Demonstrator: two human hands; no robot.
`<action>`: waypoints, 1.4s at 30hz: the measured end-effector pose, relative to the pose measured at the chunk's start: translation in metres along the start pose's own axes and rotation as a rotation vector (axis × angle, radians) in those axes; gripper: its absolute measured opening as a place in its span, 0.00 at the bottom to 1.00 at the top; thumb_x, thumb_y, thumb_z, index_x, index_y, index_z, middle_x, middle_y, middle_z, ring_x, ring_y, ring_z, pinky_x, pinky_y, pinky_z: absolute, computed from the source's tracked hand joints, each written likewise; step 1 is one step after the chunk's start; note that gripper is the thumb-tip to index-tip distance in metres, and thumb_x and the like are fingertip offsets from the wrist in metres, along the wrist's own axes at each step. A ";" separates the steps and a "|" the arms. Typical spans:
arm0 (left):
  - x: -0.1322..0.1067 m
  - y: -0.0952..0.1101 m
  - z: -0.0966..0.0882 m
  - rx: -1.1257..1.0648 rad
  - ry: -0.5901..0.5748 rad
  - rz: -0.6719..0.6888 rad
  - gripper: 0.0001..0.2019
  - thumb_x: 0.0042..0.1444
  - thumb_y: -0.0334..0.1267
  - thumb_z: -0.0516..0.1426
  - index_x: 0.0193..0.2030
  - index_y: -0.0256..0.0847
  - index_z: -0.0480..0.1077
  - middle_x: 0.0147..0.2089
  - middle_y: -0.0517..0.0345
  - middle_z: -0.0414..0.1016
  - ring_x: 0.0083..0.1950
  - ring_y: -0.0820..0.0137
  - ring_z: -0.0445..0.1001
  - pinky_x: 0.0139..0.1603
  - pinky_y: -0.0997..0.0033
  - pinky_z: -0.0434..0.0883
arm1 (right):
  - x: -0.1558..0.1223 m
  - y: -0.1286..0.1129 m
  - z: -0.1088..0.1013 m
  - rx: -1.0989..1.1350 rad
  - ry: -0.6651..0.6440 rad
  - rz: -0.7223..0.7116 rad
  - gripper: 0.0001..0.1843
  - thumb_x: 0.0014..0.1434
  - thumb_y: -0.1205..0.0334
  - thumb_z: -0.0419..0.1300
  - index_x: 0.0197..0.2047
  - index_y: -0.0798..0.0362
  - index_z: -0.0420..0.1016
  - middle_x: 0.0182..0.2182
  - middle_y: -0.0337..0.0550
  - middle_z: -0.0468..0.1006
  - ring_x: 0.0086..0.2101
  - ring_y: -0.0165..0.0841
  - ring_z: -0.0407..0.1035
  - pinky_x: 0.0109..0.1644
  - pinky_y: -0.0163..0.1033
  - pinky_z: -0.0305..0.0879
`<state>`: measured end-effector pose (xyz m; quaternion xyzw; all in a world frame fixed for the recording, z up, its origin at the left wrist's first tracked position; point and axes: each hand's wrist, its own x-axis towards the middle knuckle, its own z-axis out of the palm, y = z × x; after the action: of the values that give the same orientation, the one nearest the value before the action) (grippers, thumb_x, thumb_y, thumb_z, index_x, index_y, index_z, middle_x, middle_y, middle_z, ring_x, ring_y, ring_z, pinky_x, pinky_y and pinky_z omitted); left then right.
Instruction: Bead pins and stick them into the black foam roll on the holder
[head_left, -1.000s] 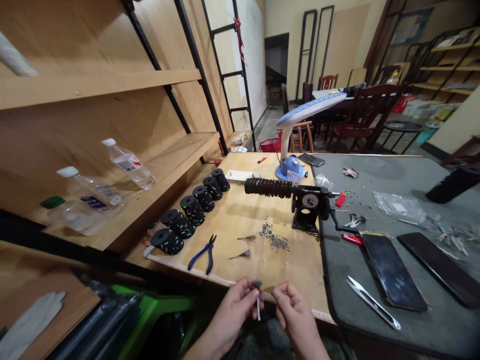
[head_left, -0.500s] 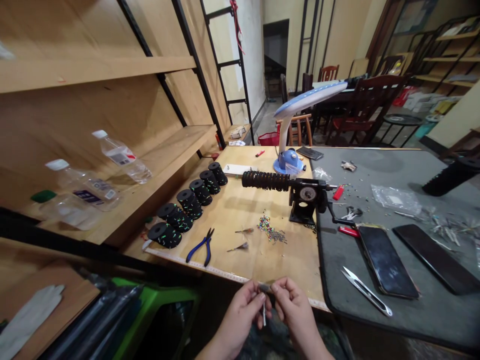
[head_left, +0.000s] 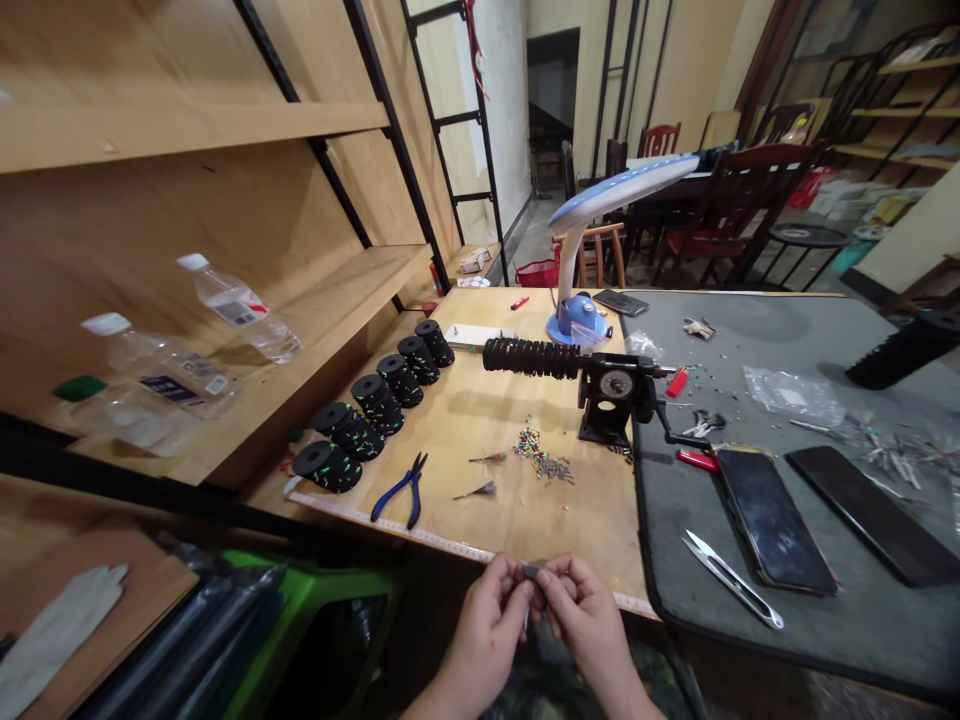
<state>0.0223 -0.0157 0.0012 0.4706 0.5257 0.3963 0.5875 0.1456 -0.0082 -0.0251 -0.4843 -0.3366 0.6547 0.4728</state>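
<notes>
My left hand [head_left: 487,630] and my right hand [head_left: 585,622] meet at the front edge of the wooden bench [head_left: 525,530], both pinching a small dark piece [head_left: 531,572]. Its lower part, with a thin pale stem, is mostly hidden by my fingers. Beyond my hands lie a scatter of coloured beads [head_left: 540,458], two small feathered pieces [head_left: 475,490], and blue-handled pliers [head_left: 400,490]. Neither hand touches these.
Several black spools flecked with colour [head_left: 377,405] stand in a row on the bench. A hand-cranked winder [head_left: 611,390] and blue desk lamp [head_left: 577,320] stand behind. On the grey mat [head_left: 712,340] to the right lie thread snips [head_left: 731,580], phones, and scraps. Shelves with plastic bottles rise left.
My hands have moved together from apart, and my right hand now shares the pinch on the dark piece. The camera view has shifted slightly, and the bench items have not moved.
</notes>
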 end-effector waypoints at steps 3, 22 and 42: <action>0.001 -0.003 0.001 -0.014 0.005 0.006 0.17 0.56 0.52 0.56 0.31 0.39 0.63 0.26 0.62 0.66 0.26 0.74 0.65 0.23 0.77 0.63 | 0.000 -0.002 0.000 0.013 -0.001 0.013 0.27 0.44 0.37 0.65 0.27 0.54 0.66 0.11 0.29 0.64 0.12 0.21 0.51 0.17 0.28 0.44; 0.004 -0.005 0.009 -0.255 -0.001 -0.125 0.14 0.52 0.45 0.61 0.32 0.37 0.66 0.24 0.63 0.68 0.24 0.75 0.67 0.23 0.78 0.63 | 0.001 0.000 -0.003 0.074 -0.035 0.062 0.28 0.42 0.35 0.65 0.27 0.53 0.65 0.08 0.26 0.60 0.11 0.22 0.50 0.17 0.29 0.49; 0.008 -0.011 0.003 -0.111 0.086 -0.088 0.18 0.51 0.53 0.60 0.29 0.38 0.64 0.20 0.67 0.63 0.21 0.77 0.60 0.22 0.78 0.58 | -0.003 0.009 -0.006 -0.018 -0.022 0.055 0.28 0.44 0.34 0.63 0.23 0.52 0.62 0.09 0.26 0.60 0.11 0.20 0.47 0.16 0.28 0.40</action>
<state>0.0260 -0.0116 -0.0116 0.3961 0.5477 0.4185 0.6066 0.1486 -0.0143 -0.0338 -0.4902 -0.3344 0.6697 0.4466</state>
